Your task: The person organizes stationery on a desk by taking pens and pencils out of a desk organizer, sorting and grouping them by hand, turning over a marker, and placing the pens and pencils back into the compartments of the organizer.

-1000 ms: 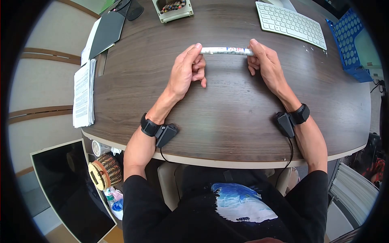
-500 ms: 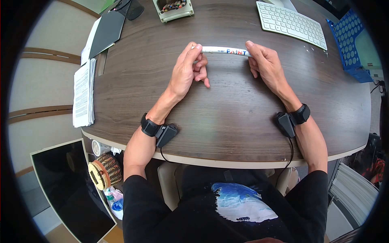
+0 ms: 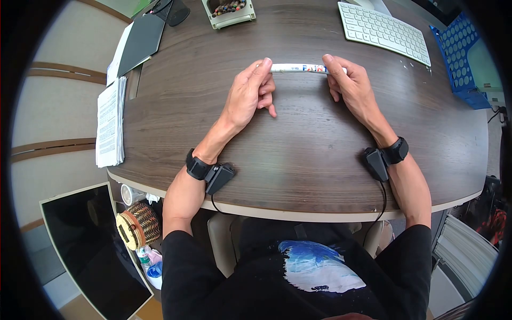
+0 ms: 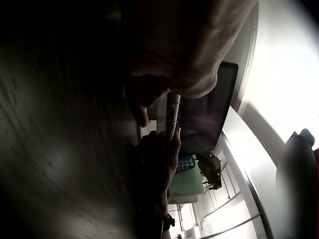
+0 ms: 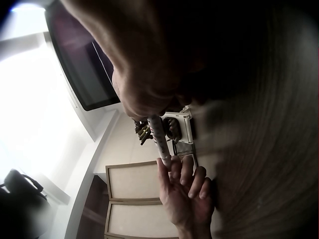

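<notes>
A white paint marker (image 3: 298, 68) with colourful lettering lies crosswise between the two hands, above the desk. My left hand (image 3: 247, 96) pinches its left end between thumb and fingers, the lower fingers loosely bent. Toward the other end, my right hand (image 3: 353, 88) pinches the barrel, and a short white tip shows past the thumb. In the left wrist view the marker (image 4: 173, 117) spans the gap to the right hand (image 4: 162, 157). The right wrist view has the marker (image 5: 158, 138) reaching to the left fingertips, with the left hand (image 5: 184, 199) seen palm-side.
Beyond the hands stand a box of coloured pencils (image 3: 232, 16) and a white keyboard (image 3: 383, 33). A blue perforated rack (image 3: 453, 58) is at the right edge. A paper stack (image 3: 111, 125) and a dark folder (image 3: 141, 45) lie on the left of the wooden desk (image 3: 288, 165).
The marker has rolled about its length, bringing the lettering into view and then partly turning it. Marker and left hand have shifted slightly right, so its tip now shows past the right thumb.
</notes>
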A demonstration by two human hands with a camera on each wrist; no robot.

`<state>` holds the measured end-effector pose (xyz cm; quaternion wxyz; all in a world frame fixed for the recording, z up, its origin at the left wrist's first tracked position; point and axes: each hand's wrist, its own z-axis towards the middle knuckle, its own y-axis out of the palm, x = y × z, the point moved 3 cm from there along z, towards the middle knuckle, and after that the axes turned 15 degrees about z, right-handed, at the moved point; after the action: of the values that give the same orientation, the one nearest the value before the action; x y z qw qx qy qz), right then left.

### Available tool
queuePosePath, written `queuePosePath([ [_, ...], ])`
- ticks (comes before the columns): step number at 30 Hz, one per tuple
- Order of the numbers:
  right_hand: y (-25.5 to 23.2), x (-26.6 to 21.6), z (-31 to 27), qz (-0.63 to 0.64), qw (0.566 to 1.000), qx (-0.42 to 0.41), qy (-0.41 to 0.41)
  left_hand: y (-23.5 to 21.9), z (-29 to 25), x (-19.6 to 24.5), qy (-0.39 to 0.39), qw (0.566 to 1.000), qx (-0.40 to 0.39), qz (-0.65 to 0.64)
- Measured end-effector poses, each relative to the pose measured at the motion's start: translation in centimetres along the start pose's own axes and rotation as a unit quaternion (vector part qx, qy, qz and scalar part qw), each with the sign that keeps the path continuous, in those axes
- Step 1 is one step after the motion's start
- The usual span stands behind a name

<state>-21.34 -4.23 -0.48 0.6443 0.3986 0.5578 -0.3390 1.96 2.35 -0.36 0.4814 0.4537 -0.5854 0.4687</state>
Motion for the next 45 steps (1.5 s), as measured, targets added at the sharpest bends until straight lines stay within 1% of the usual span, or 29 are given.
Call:
queuePosePath([
  [5,-0.11,0.22,0.02,0.029,0.999,-0.005,-0.012,0.05,-0.06,-0.02,0.004,1.000,0.005,0.011],
  [7,-0.01,0.06,-0.09,-0.022,1.000,-0.016,0.003,-0.05,-0.01,-0.14,0.005,1.000,0.004,0.007],
  [13,-0.19,0.32,-0.02,-0.044,0.999,-0.031,-0.004,-0.09,0.04,-0.20,-0.007,1.000,0.005,0.005],
  [22,-0.05,0.24,-0.05,-0.044,0.998,-0.039,-0.012,-0.12,0.09,-0.30,-0.013,1.000,0.003,-0.003],
  [29,-0.14,0.33,0.00,-0.041,0.998,-0.033,-0.020,-0.02,0.09,-0.31,-0.012,1.000,0.005,-0.003],
  [34,-0.10,0.38,0.02,-0.019,1.000,-0.014,-0.005,0.02,0.06,-0.29,-0.009,1.000,-0.002,0.006],
  [45,-0.09,0.28,-0.01,-0.010,1.000,-0.018,-0.005,0.10,0.01,-0.23,-0.009,1.000,-0.003,0.018],
])
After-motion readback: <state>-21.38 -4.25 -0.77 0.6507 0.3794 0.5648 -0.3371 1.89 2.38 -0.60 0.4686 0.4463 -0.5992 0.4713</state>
